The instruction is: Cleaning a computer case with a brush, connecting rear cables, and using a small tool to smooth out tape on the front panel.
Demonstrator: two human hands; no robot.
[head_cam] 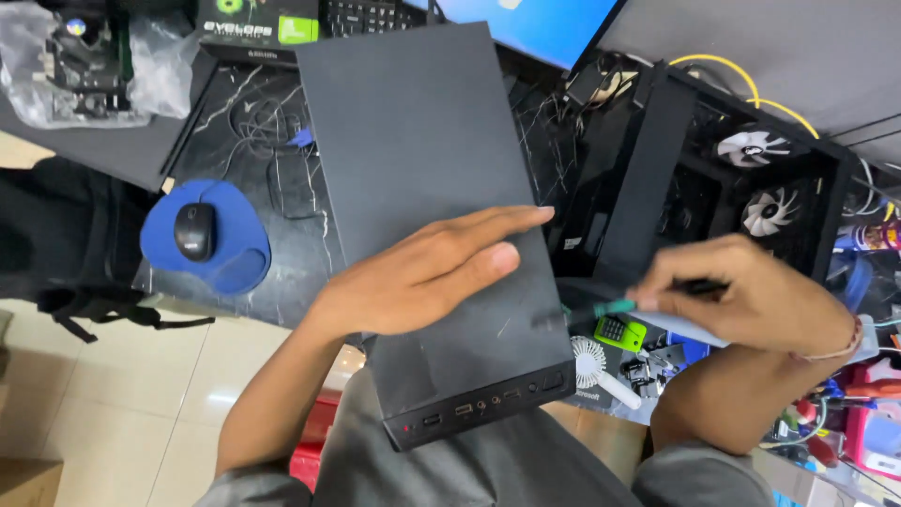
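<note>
Leftmost, a black mouse (194, 231) is seen resting on a blue mouse pad (239, 258) at the edge of a dark marbled desk (225, 113), with a boxed component and a plastic-wrapped circuit board (84, 61) lying beyond it. Next, a black computer case (422, 141) is laid flat across the desk, its port-lined front edge turned toward the person. The left hand (422, 272) is pressed flat on the case's upper panel, fingers spread and extended, nothing being clasped. Further right, a green-handled screwdriver (601, 308) is gripped in the closed fingers of the right hand (751, 296), its tip brought against the right side edge of the case. Below it, a small white fan (589, 361) and a green calculator-like gadget (619, 331) are seen. Farthest right, a second open case with white fans (751, 148) is stood on the desk, yellow cables (741, 80) being looped above it.
</note>
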